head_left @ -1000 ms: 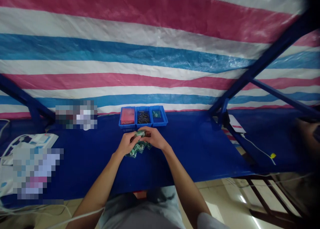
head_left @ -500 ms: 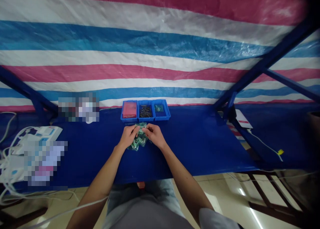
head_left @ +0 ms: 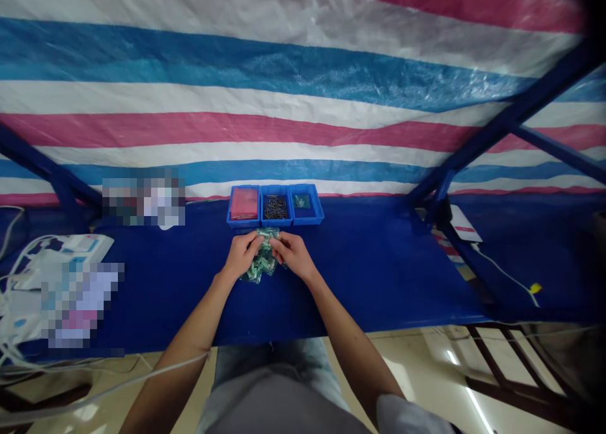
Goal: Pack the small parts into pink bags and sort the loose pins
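My left hand (head_left: 240, 255) and my right hand (head_left: 294, 256) pinch a small clear plastic packet (head_left: 267, 233) with greenish contents from its two sides. Thumbs lie on top of it, and the fingertips beneath are partly hidden. Below the hands, several similar packets (head_left: 258, 271) lie in a loose pile on the blue table (head_left: 369, 263). Just beyond stand three blue bins side by side. The left bin (head_left: 230, 223) contains red flat packets (head_left: 244, 203), the middle one dark screw-like pieces (head_left: 275, 208), and the right bin (head_left: 312, 219) a greenish packet (head_left: 301, 201).
On the left are white power strips with cables (head_left: 89, 247) and a blurred-out patch (head_left: 85, 307). Another blurred-out item (head_left: 151, 200) is at the back left. A white device (head_left: 464, 223) with a cable lies to the right, beside a blue frame post (head_left: 438, 194). Striped sheeting (head_left: 303, 124) hangs behind.
The view has shifted slightly. My hands, earlier bunched over the packet, now hold it flatter between them, close in front of the bins. The pile below stays put.
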The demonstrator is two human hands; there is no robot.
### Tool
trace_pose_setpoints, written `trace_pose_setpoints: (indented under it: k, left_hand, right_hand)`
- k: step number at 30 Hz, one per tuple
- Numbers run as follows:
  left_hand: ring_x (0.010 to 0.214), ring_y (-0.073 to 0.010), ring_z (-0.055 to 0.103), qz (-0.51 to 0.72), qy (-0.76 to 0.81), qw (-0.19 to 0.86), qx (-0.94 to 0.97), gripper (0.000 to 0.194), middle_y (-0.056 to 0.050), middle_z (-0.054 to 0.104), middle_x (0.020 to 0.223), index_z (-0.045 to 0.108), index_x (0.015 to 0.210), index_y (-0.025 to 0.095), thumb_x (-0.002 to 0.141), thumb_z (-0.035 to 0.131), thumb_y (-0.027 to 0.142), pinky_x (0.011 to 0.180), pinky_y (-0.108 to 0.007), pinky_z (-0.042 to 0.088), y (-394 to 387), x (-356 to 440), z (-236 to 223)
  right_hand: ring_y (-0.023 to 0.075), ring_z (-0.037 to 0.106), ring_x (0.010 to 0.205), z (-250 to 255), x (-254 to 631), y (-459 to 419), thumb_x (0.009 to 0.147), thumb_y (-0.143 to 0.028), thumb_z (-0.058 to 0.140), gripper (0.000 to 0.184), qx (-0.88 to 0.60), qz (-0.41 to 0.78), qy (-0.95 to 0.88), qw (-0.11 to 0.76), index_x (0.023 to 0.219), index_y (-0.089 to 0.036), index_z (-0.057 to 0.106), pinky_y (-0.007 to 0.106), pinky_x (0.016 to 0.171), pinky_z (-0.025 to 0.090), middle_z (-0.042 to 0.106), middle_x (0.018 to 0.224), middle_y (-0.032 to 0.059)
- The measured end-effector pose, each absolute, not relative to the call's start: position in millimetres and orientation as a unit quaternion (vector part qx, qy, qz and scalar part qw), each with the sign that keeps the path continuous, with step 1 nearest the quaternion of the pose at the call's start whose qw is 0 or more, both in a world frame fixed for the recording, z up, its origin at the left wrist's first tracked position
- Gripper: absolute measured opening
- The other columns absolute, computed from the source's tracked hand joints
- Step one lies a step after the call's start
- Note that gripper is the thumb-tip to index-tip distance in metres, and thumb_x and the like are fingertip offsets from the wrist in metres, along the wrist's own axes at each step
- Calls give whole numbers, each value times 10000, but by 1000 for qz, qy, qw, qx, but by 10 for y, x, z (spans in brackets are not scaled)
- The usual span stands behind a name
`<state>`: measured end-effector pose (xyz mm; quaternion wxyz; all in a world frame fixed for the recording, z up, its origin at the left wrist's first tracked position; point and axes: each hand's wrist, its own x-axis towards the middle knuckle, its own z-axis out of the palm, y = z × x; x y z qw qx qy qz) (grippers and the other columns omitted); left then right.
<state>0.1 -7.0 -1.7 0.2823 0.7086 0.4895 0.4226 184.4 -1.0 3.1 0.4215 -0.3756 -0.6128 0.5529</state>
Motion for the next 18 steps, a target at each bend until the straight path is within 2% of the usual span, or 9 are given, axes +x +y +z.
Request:
trace_pose_setpoints:
  k: [3,6,9,11,13,16,18]
  left_hand:
    - [509,-106,490,419,495,277,709,432,34,507,533,505,629,171,988,475,408,579,-238,364,-67,12,-21]
    - [506,-108,484,422,500,275,705,446,32,504,523,500,625,174,983,480,439,574,-242,361,-71,7,-31]
    - [506,-109,474,442,506,282,685,496,23,489,518,480,601,175,1001,432,465,576,-250,356,-71,-13,-39]
    - [511,-111,458,458,506,301,666,539,16,465,518,469,585,176,1016,379,487,582,-255,357,-67,-27,-42]
    - [509,-113,437,470,503,325,649,569,13,446,514,476,581,176,1016,350,520,575,-259,354,-64,-37,-41]
    - [519,-115,436,467,490,350,647,561,10,460,520,484,573,173,982,422,553,565,-259,347,-68,-39,-23]
    - [531,-115,448,448,484,362,659,519,12,489,532,504,583,169,948,507,538,562,-257,345,-77,-38,-2]
  right_hand:
    - [102,503,477,27,1839,1,863,-523,663,356,-390,548,-599,434,802,-176,612,225,502,404,561,580,-34]
    - [109,477,456,17,1828,8,840,-500,694,334,-400,555,-577,447,890,-170,680,236,474,391,558,541,-29]
    - [117,510,489,0,1821,14,813,-467,726,316,-393,556,-560,473,939,-177,730,255,476,421,647,683,21]
    - [140,592,602,-2,1829,14,815,-439,726,275,-388,535,-567,492,943,-197,758,277,549,493,690,899,65]
    - [180,653,784,9,1851,8,847,-390,699,218,-383,495,-595,504,964,-224,779,311,690,549,678,1059,80]
    - [208,647,984,35,1883,-10,917,-305,606,202,-371,420,-651,512,990,-265,791,352,869,535,658,1136,73]
    - [196,641,988,48,1888,-23,943,-263,549,248,-364,383,-677,512,994,-283,790,354,881,526,638,1198,66]
